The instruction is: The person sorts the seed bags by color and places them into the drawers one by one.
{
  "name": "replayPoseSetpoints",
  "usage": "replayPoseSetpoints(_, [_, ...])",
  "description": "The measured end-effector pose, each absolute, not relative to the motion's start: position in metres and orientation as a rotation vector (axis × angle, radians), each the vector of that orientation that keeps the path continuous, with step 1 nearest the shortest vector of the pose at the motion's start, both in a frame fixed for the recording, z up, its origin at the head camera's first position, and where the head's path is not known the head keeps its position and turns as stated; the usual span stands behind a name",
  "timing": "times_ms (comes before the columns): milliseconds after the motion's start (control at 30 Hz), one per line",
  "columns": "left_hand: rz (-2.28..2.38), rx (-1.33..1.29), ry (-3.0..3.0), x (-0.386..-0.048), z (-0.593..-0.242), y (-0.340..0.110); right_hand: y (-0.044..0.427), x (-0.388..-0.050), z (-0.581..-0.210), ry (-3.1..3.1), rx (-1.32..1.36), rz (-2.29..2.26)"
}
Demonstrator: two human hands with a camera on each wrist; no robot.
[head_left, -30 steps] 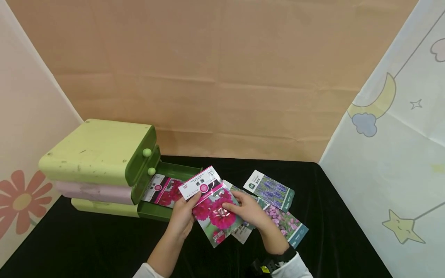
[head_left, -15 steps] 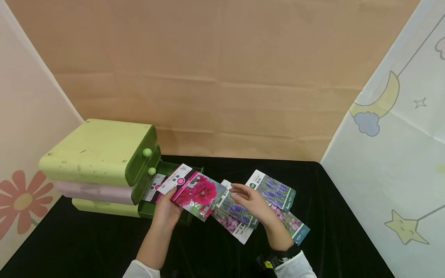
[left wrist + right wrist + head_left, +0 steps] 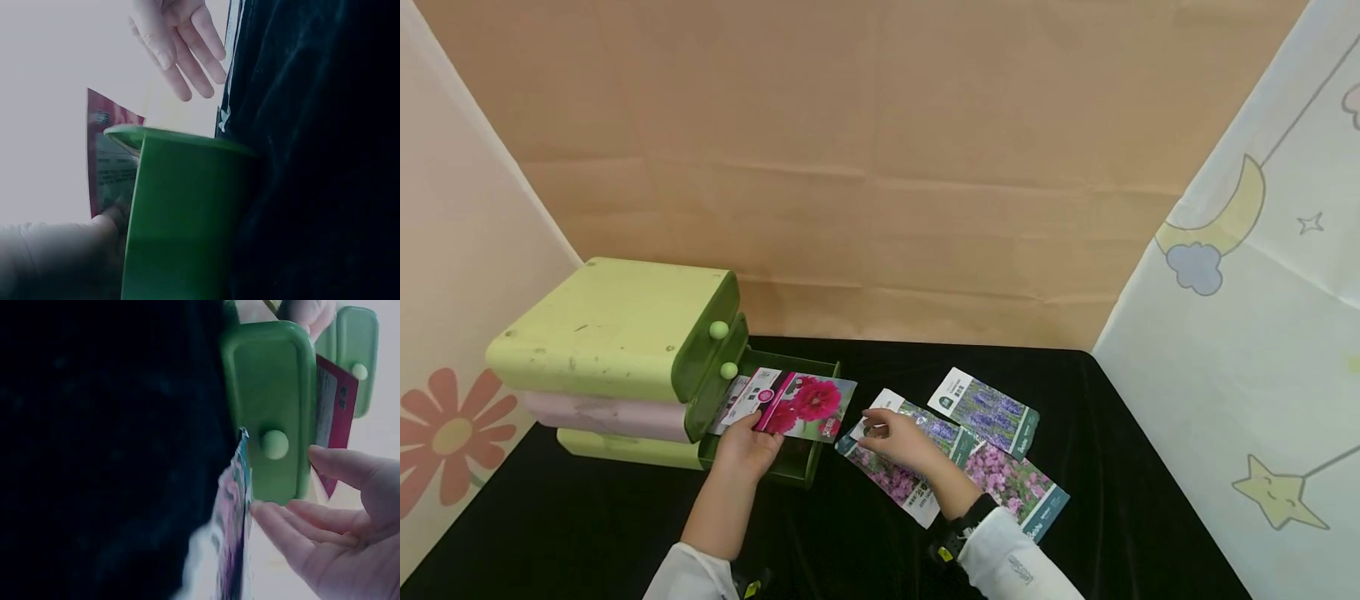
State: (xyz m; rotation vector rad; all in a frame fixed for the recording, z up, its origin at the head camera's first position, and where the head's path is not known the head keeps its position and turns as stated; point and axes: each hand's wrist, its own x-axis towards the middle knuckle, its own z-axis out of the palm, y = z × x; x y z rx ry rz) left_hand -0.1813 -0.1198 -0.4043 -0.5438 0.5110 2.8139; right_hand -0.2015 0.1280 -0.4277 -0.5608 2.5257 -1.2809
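My left hand (image 3: 747,450) pinches the near edge of a seed packet (image 3: 808,406) with magenta flowers, held over the open bottom drawer (image 3: 808,468). Under it lies another magenta packet (image 3: 727,408), mostly covered, in the drawer. To the right, my right hand (image 3: 901,437) hovers with loosely bent fingers over overlapping packets: a lavender packet (image 3: 946,435) and a pink-flowered packet (image 3: 891,481). Nothing shows between its fingers, and the right wrist view has the thumb and fingertips (image 3: 265,512) apart, close to a packet edge (image 3: 232,515).
A light green drawer cabinet (image 3: 617,325) with round knobs stands at the left; its middle drawer (image 3: 715,396) juts out slightly. Further right on the black cloth (image 3: 1135,500) lie a second lavender packet (image 3: 988,412) and a pink-flowered packet (image 3: 1018,492). Paper walls surround the table.
Both hands held the magenta packet at first; the right hand let go and moved down over the lavender and pink packets. The left hand carried the magenta packet left, over the drawer, turning it level.
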Motion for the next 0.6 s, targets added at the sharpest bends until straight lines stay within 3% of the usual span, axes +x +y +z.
replayPoseSetpoints(600, [2.885,-0.761,0.214,-0.194,-0.413,-0.132,0.099,-0.200,-0.432,2.430,-0.546,-1.315])
